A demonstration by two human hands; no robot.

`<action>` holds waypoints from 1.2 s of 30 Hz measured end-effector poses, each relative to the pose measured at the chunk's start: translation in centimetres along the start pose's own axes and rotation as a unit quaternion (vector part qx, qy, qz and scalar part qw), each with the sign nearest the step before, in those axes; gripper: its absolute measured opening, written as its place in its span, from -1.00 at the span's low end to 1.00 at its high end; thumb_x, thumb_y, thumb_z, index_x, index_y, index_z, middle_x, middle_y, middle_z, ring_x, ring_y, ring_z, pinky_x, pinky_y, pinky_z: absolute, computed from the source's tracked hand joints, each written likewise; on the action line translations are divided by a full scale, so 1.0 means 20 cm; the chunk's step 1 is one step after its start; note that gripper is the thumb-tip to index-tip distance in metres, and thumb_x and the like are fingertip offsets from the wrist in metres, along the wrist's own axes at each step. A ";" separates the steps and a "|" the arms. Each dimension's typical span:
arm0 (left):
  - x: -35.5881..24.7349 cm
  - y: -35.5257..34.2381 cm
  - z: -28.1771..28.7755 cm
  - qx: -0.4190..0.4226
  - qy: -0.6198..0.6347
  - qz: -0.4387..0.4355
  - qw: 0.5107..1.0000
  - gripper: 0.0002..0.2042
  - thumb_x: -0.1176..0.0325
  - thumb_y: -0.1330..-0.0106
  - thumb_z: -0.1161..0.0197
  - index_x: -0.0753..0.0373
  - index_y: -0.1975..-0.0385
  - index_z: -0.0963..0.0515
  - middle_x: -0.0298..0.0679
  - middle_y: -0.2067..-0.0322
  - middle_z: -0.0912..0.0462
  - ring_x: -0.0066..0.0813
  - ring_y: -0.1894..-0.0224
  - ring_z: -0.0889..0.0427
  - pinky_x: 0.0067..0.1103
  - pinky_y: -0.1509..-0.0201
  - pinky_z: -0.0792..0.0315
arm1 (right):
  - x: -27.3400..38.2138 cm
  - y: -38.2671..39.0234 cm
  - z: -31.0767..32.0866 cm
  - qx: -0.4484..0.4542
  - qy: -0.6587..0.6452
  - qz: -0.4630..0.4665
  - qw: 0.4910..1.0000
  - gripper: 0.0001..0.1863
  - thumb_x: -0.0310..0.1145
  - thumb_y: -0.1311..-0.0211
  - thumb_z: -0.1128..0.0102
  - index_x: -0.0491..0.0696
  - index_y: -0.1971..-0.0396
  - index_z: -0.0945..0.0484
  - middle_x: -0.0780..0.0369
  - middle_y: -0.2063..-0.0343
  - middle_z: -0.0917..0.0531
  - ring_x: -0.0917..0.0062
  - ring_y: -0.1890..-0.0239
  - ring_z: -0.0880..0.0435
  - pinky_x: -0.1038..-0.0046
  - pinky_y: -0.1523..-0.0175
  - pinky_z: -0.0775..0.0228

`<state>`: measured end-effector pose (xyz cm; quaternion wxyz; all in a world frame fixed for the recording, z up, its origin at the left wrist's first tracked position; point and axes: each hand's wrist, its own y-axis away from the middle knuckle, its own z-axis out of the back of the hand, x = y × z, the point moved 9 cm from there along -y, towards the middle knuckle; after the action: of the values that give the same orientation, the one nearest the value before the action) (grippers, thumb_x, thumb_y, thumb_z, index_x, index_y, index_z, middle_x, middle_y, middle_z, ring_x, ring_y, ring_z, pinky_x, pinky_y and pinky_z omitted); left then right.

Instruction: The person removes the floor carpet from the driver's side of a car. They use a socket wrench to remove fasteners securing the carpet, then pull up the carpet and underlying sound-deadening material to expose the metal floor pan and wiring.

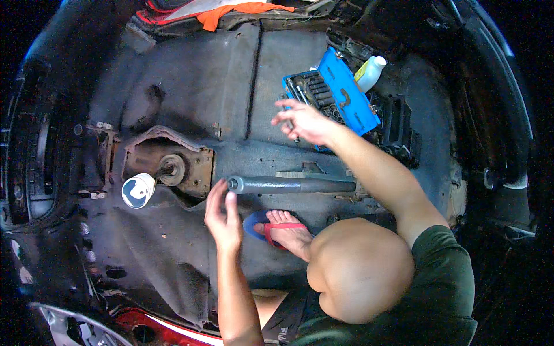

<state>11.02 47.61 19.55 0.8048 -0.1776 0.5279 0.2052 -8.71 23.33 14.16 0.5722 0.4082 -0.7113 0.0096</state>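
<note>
My left hand (224, 210) is open at the end of a long grey cylindrical bar (294, 184) lying sideways, fingertips close to it; I cannot tell whether they touch. My right hand (303, 121) hovers at the left edge of an open blue toolbox (346, 86) with sockets and tools inside, its fingers spread and slightly bent. A small metal piece shows behind those fingers, too unclear to tell whether they touch it. A white cup with dark contents (138, 190) stands beside a rusty floor opening with a round fitting (173, 170), left of my left hand.
My sandalled foot (285, 228) and bent knee are below the bar, on dark car floor lining (196, 75). A white bottle (370, 72) and black plastic part (398, 130) flank the toolbox. An orange cloth (222, 12) hangs on the far sill. Dark panels edge both sides.
</note>
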 end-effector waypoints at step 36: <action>0.79 0.50 0.49 -0.114 -0.430 0.156 0.882 -0.62 0.18 -0.45 -0.03 0.43 0.09 -0.56 0.14 0.03 -0.54 0.19 -0.08 -0.44 -0.12 -0.22 -0.33 | 0.20 -0.42 0.27 -0.163 0.746 0.274 0.585 -0.49 -0.19 -0.33 -0.17 -0.06 -0.22 -0.42 0.02 -0.12 -0.50 0.12 -0.16 -0.46 0.11 -0.21 -0.32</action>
<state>19.14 63.43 7.99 0.8844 -0.0779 0.1237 0.4433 -8.05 12.90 11.76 0.9292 -0.0569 -0.1024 0.3506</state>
